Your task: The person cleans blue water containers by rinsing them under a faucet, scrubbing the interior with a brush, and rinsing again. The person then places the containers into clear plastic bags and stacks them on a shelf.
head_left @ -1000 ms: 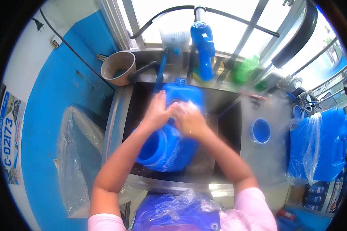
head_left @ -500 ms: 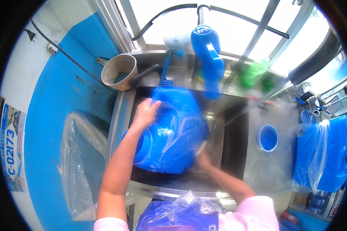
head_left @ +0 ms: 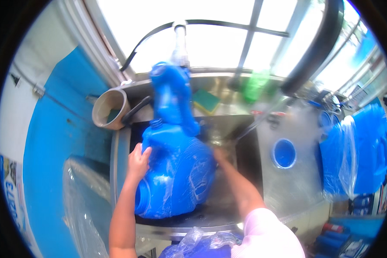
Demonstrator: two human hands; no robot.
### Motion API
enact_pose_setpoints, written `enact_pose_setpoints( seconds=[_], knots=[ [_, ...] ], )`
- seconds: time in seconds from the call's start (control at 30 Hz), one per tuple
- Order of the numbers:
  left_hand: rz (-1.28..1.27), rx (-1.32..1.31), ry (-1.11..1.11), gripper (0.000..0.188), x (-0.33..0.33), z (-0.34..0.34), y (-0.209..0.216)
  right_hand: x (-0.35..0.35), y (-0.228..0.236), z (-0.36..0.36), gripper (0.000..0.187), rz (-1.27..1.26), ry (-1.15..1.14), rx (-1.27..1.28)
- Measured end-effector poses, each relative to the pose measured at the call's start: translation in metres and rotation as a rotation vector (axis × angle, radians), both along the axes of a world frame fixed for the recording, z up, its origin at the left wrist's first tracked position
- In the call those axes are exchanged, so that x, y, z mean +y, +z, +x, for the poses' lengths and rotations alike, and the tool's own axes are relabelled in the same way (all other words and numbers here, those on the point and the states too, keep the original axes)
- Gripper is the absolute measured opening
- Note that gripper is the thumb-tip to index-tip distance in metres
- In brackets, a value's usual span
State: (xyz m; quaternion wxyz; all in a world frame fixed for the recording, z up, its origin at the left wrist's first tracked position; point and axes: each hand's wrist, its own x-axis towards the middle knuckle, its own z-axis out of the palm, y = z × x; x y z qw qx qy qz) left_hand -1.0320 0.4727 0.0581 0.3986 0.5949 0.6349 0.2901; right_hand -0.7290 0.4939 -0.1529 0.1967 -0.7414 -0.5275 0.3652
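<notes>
A large blue plastic water jug (head_left: 172, 180) lies tilted over the sink (head_left: 241, 172), streaked with white suds. Its wide threaded mouth faces the lower left, and a small spout sticks up at the far end. My left hand (head_left: 139, 162) is closed around the jug's handle on the left side. At the jug's right side is my right hand (head_left: 219, 154), its fingers blurred and partly hidden by the jug. Above the jug hangs a blue faucet (head_left: 172, 92), overlapping its far end in the view.
A green and yellow sponge (head_left: 207, 102) lies on the back ledge near a green bottle (head_left: 256, 87). On the steel counter to the right sits a round blue lid (head_left: 284, 153), beside a plastic-wrapped blue jug (head_left: 361, 150). A beige bucket (head_left: 109, 109) stands at the back left.
The view has shifted, so the sponge behind the faucet now shows. My left hand keeps its hold on the handle. My right hand has moved up along the jug's right side.
</notes>
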Motion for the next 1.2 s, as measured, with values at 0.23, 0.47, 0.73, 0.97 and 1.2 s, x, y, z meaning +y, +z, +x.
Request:
enact_pose_setpoints(
  seconds=[0.23,0.47,0.73,0.97,1.2],
  knots=[
    [0.202,0.204,-0.193,0.028,-0.011,0.043,0.022,-0.019,0.18,-0.062,0.036,1.002,0.333,-0.092],
    [0.273,0.237,-0.411,0.038,-0.043,0.038,0.042,-0.04,0.208,-0.014,0.026,0.594,0.157,0.577],
    [0.357,0.277,-0.513,0.042,-0.063,0.026,0.036,0.019,0.098,-0.014,0.037,0.369,0.499,0.987],
    [0.25,0.251,-0.294,0.041,-0.062,0.017,0.033,-0.046,-0.096,0.041,0.05,-0.253,-0.263,0.375],
    [0.279,0.292,-0.425,0.044,-0.051,0.038,0.047,-0.048,0.163,-0.006,0.048,0.661,0.223,0.718]
  ],
)
